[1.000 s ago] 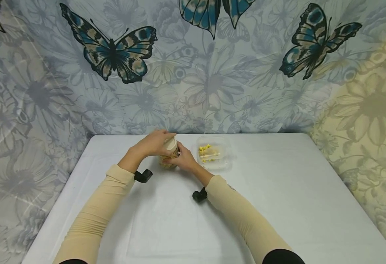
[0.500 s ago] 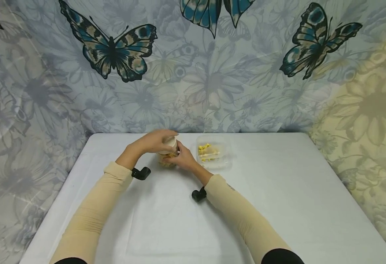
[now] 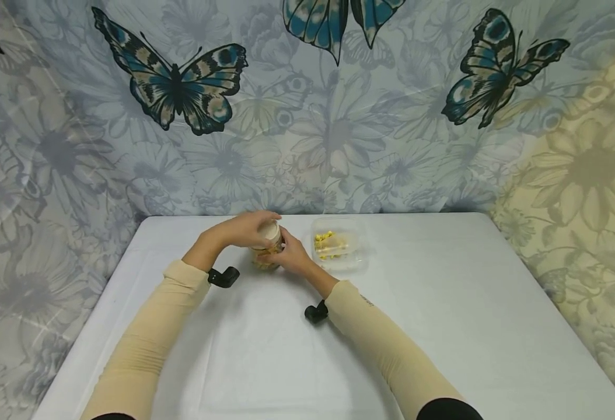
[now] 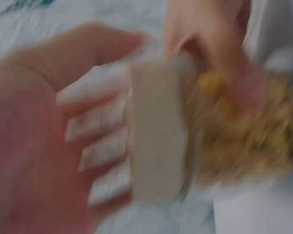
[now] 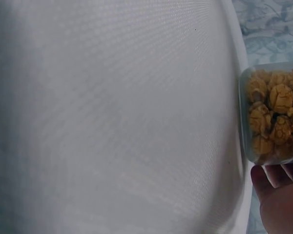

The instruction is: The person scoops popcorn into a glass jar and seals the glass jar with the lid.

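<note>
A clear jar of caramel popcorn [image 5: 279, 117] with a pale lid [image 3: 270, 231] stands near the back of the table. My right hand [image 3: 293, 255] grips the jar's side below the lid. Around the lid, my left hand [image 3: 245, 228] has its fingers spread. In the blurred left wrist view, its thumb [image 4: 117, 46] is apart from the pale lid [image 4: 157, 134], and its other fingers reach toward the lid's edge; whether they touch is hidden. The jar is tilted in that view, with the popcorn showing through its wall.
To the right of the jar is a clear plastic container [image 3: 359, 256] with small yellow pieces inside. A white cloth [image 3: 276, 350] covers the table. Behind it hangs a butterfly-and-flower fabric [image 3: 339, 140].
The left hand has shifted slightly left and turned about the lid, and its wrist has moved a little outward. The right hand keeps its grip on the jar. The container stays put.
</note>
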`<state>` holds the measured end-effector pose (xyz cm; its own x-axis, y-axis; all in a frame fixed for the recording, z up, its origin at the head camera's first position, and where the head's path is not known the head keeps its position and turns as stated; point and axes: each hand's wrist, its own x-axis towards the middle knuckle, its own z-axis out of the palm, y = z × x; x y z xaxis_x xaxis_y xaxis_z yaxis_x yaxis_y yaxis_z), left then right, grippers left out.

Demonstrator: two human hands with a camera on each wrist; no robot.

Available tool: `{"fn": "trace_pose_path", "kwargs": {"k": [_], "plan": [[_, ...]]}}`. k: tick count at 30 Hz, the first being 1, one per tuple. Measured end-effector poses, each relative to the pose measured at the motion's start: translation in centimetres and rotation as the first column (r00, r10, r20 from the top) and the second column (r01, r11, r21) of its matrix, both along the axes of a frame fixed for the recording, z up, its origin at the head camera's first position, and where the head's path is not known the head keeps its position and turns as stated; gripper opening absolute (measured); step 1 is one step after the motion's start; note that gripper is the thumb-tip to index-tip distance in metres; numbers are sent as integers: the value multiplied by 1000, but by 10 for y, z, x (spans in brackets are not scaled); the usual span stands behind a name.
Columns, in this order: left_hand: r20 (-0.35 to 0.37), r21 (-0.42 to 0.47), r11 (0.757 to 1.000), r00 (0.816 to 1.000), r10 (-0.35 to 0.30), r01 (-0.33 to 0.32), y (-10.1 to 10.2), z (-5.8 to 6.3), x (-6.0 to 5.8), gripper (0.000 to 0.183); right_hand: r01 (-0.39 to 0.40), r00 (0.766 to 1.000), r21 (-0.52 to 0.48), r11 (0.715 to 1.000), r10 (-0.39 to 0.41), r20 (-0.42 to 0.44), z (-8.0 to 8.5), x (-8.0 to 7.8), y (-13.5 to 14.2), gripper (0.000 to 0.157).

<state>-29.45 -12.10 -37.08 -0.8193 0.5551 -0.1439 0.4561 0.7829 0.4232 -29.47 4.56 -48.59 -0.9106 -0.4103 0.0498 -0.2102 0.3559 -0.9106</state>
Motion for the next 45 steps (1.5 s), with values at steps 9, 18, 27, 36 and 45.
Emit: {"fn": "trace_pose_path", "kwargs": {"k": [9, 18, 27, 36, 45], "plan": [[-75, -85, 985, 986, 146, -152, 7, 5, 6, 70, -2, 1000, -5, 1000, 2, 17, 1, 3, -2, 87], [-130, -23, 987, 979, 156, -160, 6, -4, 13, 68, 9, 1000, 10, 1000, -8, -11, 1, 5, -1, 84], [-130, 138, 973, 970, 203, -185, -7, -22, 16, 72, 24, 1000, 0, 1000, -24, 5, 4, 6, -2, 87], [-160, 302, 888, 899, 407, -348, -8, -44, 31, 87, 6, 998, -57, 998, -10, -66, 7, 9, -6, 74], [-147, 353, 867, 895, 422, -351, -11, -54, 34, 90, 1, 991, -52, 999, -8, -135, 9, 8, -5, 67]]}}
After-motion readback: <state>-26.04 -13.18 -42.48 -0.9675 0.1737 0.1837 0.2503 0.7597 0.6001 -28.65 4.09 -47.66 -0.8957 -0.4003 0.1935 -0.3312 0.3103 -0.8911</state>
